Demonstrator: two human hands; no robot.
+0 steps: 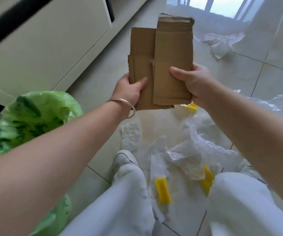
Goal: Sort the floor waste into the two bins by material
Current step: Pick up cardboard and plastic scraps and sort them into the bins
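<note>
A stack of flat brown cardboard pieces [164,57] is held upright in front of me, above the floor. My left hand [128,91] grips its lower left edge, and my right hand [191,80] grips its lower right edge with the thumb across the front. A bin lined with a green plastic bag [33,116] stands at the left, below my left forearm. A second green bag [55,217] shows at the bottom left. Clear plastic wrap [197,150] and yellow plastic strips [163,191] lie on the tiles between my legs.
A cream cabinet [52,40] with dark gaps runs along the left. More crumpled clear plastic [220,43] lies on the floor at the far right, and another piece [271,103] at the right edge. My white shoe [125,159] and pale trousers fill the bottom.
</note>
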